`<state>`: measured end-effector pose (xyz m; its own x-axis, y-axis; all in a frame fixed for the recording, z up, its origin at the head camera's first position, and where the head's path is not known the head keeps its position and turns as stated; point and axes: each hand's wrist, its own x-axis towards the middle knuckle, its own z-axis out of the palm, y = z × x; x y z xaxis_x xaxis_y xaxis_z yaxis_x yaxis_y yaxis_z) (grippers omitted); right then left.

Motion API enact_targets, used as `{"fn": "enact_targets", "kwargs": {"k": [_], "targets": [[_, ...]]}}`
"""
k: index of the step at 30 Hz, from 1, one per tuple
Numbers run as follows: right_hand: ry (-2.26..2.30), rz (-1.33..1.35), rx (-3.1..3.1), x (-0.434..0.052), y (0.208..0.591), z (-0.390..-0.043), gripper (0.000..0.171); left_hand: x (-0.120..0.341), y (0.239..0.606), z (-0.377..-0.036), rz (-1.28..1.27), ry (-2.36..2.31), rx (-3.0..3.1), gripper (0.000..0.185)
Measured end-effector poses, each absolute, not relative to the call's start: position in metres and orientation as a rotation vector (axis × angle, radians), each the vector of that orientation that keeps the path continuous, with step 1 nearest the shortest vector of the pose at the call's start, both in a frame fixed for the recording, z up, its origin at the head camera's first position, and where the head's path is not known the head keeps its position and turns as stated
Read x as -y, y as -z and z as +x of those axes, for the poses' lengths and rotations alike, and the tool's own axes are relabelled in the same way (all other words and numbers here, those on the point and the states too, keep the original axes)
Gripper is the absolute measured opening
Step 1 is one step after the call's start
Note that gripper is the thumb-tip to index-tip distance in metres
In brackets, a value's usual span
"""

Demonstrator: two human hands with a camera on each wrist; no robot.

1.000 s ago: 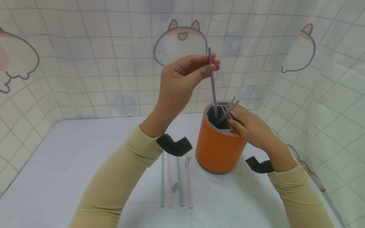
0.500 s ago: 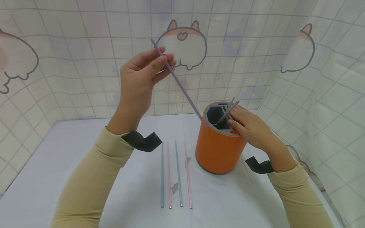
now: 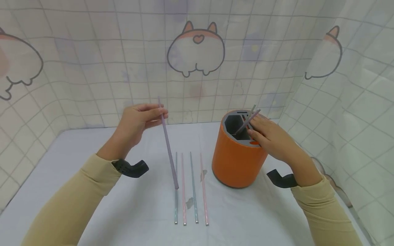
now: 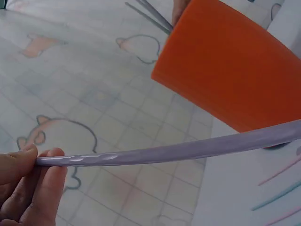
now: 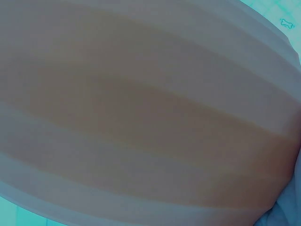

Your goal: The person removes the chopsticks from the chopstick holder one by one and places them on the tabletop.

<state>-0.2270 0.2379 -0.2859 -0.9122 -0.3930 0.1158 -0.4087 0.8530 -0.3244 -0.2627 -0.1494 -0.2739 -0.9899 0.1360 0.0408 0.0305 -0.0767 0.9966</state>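
The left hand point(image 3: 138, 119) pinches a purple stick point(image 3: 168, 147) near its upper end, between the thumb and the fingers point(image 4: 28, 174). The stick hangs down from the hand with a small tilt. Its lower end is over the four thin sticks point(image 3: 191, 191) on the bench point(image 3: 92, 205), near the blue one at the left of the row; I cannot tell if it touches. These four sticks lie side by side, almost parallel, blue and pink in turn, just to the left of the orange holder point(image 3: 238, 160).

The holder is round, it stands upright on the bench, and it has a grey insert with compartments on top. Two grey sticks point(image 3: 247, 119) lean in one compartment and stick out over the rim. The right hand point(image 3: 271, 136) rests on the right side of the holder's top, with the fingers relaxed and laid over the rim, close to these two sticks. It grips nothing that I can see.

The right wrist view shows only a blurred surface very near to the lens. A sheet with a grid and cartoon animals point(image 3: 195, 51) stands behind and at the sides.
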Motion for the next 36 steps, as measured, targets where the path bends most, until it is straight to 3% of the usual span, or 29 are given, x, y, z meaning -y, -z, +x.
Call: {"fn": "enact_targets", "kwargs": {"k": [11,20,36], "targets": [[-0.531,0.644,2.972,-0.239,0.288,-0.228,0.059,0.167,0.343,-0.281,-0.1,-1.983,-2.002,0.045],[-0.533,0.648,2.969,-0.239,0.288,-0.228,0.058,0.161,0.383,-0.283,-0.168,-1.86,-2.011,0.046],[-0.556,0.64,2.975,-0.239,0.286,-0.227,0.058,0.146,0.421,-0.283,-0.284,-1.757,-2.095,0.035]]}}
